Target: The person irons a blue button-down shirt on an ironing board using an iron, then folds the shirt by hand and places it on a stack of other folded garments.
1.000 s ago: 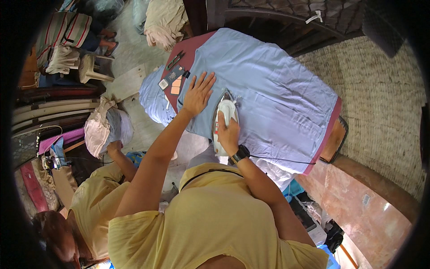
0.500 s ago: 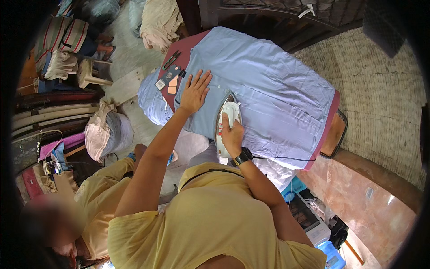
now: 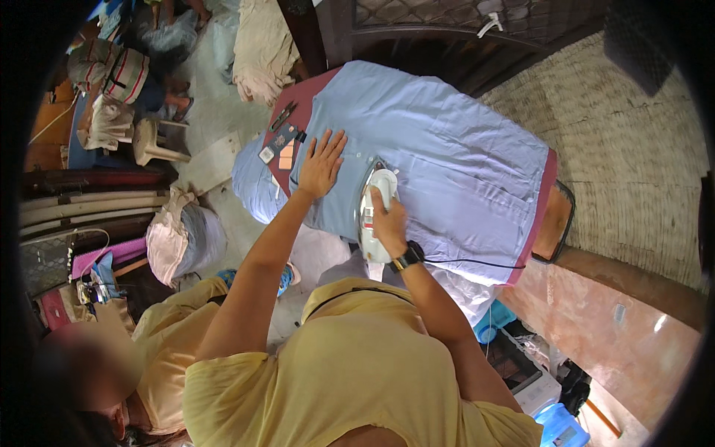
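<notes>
A light blue garment, which looks like a shirt with small buttons, lies spread over a maroon-covered ironing board. My right hand is wrapped round the handle of a white clothes iron. The iron rests on the near part of the cloth, its tip toward the far side. To its left, my left hand lies flat on the fabric, fingers spread. Just beyond that hand, on the board's left end, are thread snips, a dark card-like tag and small peach-coloured pieces.
The iron's black cord runs right across the garment. A co-worker in yellow is close at my left. Beyond are a cloth bundle, a plastic stool and a person with striped cloth. A pinkish ledge borders the right.
The whole view has shifted slightly. My hands and the iron stay in nearly the same place on the garment. The person at the far left has changed posture.
</notes>
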Tool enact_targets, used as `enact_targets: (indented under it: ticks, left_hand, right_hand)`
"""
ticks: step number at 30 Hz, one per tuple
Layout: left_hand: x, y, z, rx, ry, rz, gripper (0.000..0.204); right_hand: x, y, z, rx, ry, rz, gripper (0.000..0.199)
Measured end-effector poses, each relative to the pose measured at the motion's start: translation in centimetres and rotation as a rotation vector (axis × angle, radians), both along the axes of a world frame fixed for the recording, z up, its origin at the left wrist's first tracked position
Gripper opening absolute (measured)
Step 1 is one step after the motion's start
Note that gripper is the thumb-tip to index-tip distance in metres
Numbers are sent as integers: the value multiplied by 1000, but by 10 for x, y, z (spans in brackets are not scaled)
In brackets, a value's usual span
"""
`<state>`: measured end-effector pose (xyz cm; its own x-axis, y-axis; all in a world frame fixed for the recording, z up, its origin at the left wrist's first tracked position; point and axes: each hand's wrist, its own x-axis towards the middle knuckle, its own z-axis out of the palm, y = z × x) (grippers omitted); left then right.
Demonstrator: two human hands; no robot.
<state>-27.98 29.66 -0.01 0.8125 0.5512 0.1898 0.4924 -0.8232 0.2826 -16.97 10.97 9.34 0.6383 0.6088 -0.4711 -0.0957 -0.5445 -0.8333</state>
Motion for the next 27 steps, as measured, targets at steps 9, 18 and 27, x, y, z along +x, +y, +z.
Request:
enact_targets:
  ticks: [9, 18, 27]
  left_hand:
    - [46, -38, 9, -82, -142, -97, 51]
    - [52, -44, 5, -47, -24, -45, 55]
    - [52, -43, 0, -73, -63, -52, 53]
  right_hand:
    - [107, -17, 41, -116, -563, 314, 54]
    - [158, 2, 49, -157, -709, 589, 51]
    - [222, -20, 52, -302, -748, 933, 63]
